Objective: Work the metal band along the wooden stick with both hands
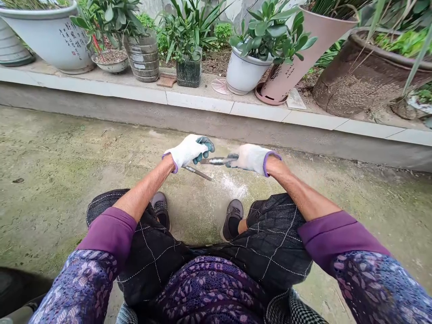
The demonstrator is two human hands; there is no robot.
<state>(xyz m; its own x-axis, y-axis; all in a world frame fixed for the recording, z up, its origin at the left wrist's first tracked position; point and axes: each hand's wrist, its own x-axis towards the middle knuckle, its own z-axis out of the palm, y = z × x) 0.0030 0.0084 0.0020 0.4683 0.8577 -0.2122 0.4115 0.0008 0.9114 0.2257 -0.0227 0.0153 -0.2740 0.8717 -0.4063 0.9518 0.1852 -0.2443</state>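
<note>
My left hand [191, 150], in a white knit glove with dark green coated fingers, is curled above the ground; whatever lies within its fingers is hidden. My right hand [249, 158], gloved alike, is closed on a thin rod with a shiny metallic middle [218, 160]. That rod points left, its blurred far end close to the left fingertips. A second thin dark rod [200, 173], with a bright stretch near its upper end, slants below my left hand; I cannot tell whether it rests on the ground. White powder [232, 185] is scattered on the concrete below my right hand.
A low tiled ledge [202, 102] runs across the front, bearing several potted plants, among them a white pot [245, 74] and a tall pink pot [286, 72]. My shoes [234, 213] stand apart on the concrete floor [67, 157]. A dark object [20, 288] is at lower left.
</note>
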